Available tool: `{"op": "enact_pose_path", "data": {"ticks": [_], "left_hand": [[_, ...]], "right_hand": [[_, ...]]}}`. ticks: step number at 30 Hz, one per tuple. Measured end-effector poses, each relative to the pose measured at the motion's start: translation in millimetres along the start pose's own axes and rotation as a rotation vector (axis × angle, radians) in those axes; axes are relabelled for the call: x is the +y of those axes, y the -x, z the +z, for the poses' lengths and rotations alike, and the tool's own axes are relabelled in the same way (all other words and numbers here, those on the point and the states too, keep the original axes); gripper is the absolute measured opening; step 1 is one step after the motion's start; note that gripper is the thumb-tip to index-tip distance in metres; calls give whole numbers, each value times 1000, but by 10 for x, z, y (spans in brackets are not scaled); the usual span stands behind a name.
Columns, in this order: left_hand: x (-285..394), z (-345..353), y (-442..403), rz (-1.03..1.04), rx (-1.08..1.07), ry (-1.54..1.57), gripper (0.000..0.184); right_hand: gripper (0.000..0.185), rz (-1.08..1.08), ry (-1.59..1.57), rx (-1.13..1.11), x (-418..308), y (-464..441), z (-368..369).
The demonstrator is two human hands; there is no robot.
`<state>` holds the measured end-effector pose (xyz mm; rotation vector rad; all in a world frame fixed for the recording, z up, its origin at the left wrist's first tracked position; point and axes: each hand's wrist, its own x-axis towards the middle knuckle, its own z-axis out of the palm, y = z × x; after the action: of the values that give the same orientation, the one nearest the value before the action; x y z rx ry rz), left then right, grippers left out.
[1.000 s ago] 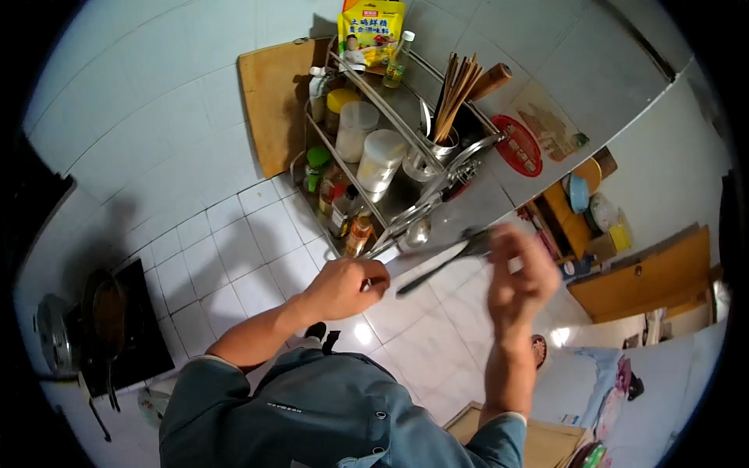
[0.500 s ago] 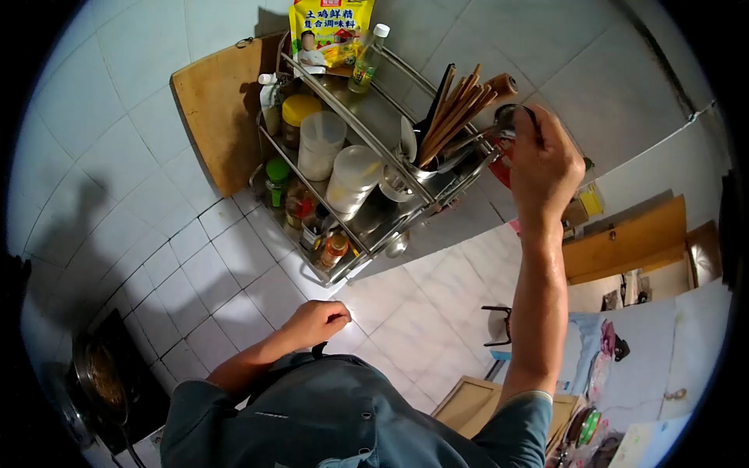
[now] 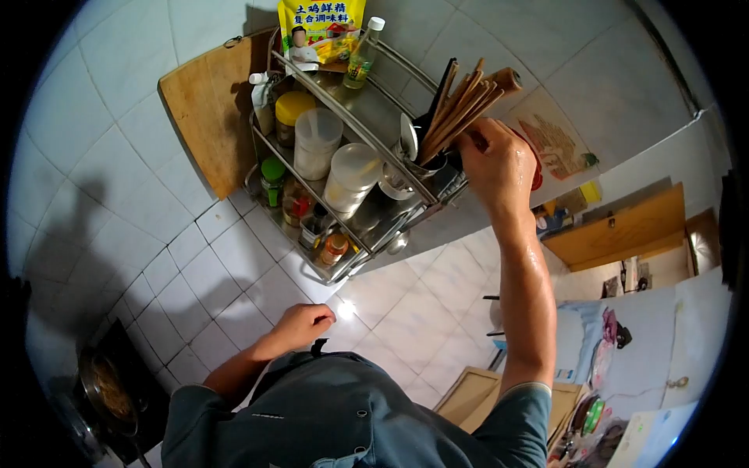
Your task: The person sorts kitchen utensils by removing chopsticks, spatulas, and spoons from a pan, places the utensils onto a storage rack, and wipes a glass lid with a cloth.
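Observation:
My right hand (image 3: 503,168) is at the right side of the utensil holder (image 3: 427,167) on the metal rack. Its fingers are curled inward, and what they grip is hidden behind the hand. Wooden chopsticks (image 3: 464,109) stand in the holder, slanting up right beside my fingertips. A white spoon-like utensil (image 3: 408,138) leans to their left. Held low in front of my body, my left hand (image 3: 304,324) is loosely closed, with nothing visible in it.
The rack (image 3: 367,148) bears lidded canisters (image 3: 351,179), a yellow-lidded jar (image 3: 292,117), an orange-capped bottle (image 3: 334,248) and a yellow seasoning bag (image 3: 324,35). Behind it leans a wooden cutting board (image 3: 207,117). A pan (image 3: 109,388) with food sits on the stove at lower left.
My right hand has moved left and down to the utensil holder. The dark, round-ended metal utensil seen in it before is now hidden. My left hand has shifted slightly left.

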<state>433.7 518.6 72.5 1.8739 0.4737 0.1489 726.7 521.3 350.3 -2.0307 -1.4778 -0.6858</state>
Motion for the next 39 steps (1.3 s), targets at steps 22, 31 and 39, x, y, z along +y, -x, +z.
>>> {"op": "enact_pose_path", "data": {"ticks": [22,31,39], "left_hand": [[67,483,-29,102,-214,-13,8],[538,1258,87,190,-416,-217,12],[1017,2496,571,312,-527,-325,12]], "right_hand": [[14,1154,-580,-195,9,3808,-400],[9,1533,-574,-200,-280,6329,-686],[28,1578,-232,-452,-698,8002,-1383]]}}
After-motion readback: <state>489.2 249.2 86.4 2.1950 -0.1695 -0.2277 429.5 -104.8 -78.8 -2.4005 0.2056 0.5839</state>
